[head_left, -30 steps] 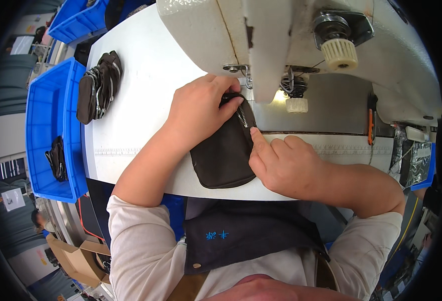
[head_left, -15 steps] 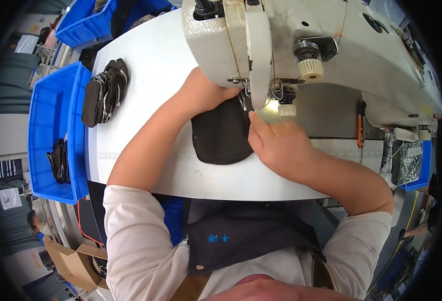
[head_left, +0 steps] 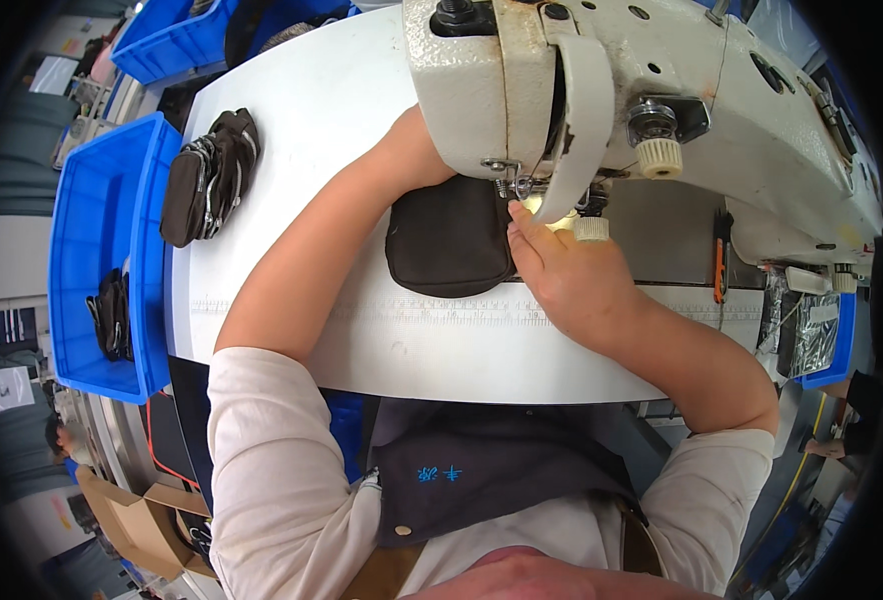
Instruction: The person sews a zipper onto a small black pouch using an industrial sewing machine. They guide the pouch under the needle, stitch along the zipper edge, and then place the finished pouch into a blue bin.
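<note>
A dark brown fabric pouch point(head_left: 448, 243) with rounded corners lies on the sewing table, its far edge beneath the head of a white sewing machine point(head_left: 476, 95). Around the pouch's far left side reaches my left hand point(head_left: 423, 150); its fingers are hidden behind the machine head. At the pouch's right edge, close to the lit needle area, my right hand point(head_left: 579, 285) holds the edge with thumb and forefinger close together. A metal zipper end point(head_left: 502, 188) shows at the pouch's far right corner. The needle itself is hard to make out.
A stack of brown zipped pouches point(head_left: 211, 180) stands on the table's left. Beside it is a blue bin point(head_left: 101, 225) with dark pieces point(head_left: 111, 315) inside. An orange-handled cutter point(head_left: 720, 262) lies right of the machine bed. A printed ruler point(head_left: 461, 308) crosses the white tabletop point(head_left: 306, 90).
The pouch has moved away from me, further under the machine head, and turned slightly. My left hand has gone further behind the head. The view has shifted a little.
</note>
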`<state>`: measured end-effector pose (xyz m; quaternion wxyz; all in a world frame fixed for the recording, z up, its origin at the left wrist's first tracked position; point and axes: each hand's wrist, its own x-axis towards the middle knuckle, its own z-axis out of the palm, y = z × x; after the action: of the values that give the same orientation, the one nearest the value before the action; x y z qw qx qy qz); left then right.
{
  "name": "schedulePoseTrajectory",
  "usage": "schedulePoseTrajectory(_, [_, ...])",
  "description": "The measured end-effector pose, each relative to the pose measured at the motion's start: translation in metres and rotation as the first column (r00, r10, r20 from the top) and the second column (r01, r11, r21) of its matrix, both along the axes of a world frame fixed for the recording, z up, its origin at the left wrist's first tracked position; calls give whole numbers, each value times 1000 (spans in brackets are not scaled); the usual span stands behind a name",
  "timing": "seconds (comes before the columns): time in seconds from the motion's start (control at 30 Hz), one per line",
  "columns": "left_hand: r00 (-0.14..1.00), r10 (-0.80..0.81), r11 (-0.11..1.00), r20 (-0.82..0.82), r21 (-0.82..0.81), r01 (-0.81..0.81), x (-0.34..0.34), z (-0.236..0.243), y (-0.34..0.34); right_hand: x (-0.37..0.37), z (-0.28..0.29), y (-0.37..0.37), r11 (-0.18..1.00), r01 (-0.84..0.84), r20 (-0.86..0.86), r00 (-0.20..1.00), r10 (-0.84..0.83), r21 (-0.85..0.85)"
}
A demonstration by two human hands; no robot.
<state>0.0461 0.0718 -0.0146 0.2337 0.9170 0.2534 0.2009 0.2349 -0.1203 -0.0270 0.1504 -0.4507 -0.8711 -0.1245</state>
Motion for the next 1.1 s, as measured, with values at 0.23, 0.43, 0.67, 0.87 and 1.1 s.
schedulePoseTrajectory(0.23, [995, 79, 987, -64, 147, -69, -45, 44, -76, 10, 1, 0, 995, 33, -164, 985, -47, -90])
schedulePoseTrajectory(0.43, [986, -67, 997, -155, 18, 71, -40, 35, -105, 11, 7, 1, 986, 83, -164, 981, -107, -145])
schedulePoseTrajectory(0.67, [996, -85, 996, -26, -39, 84, -46, 26, -97, 7, 11, -2, 988, 5, -221, 974, -40, -158])
schedulePoseTrajectory(0.87, [989, -126, 987, -78, 95, 133, -40, 22, -97, 7, 11, -3, 977, -53, -229, 973, 5, -205])
schedulePoseTrajectory(1.1, [990, -113, 983, -82, 139, 123, -39, 22, -98, 7, 13, -5, 970, -84, -239, 971, 27, -230])
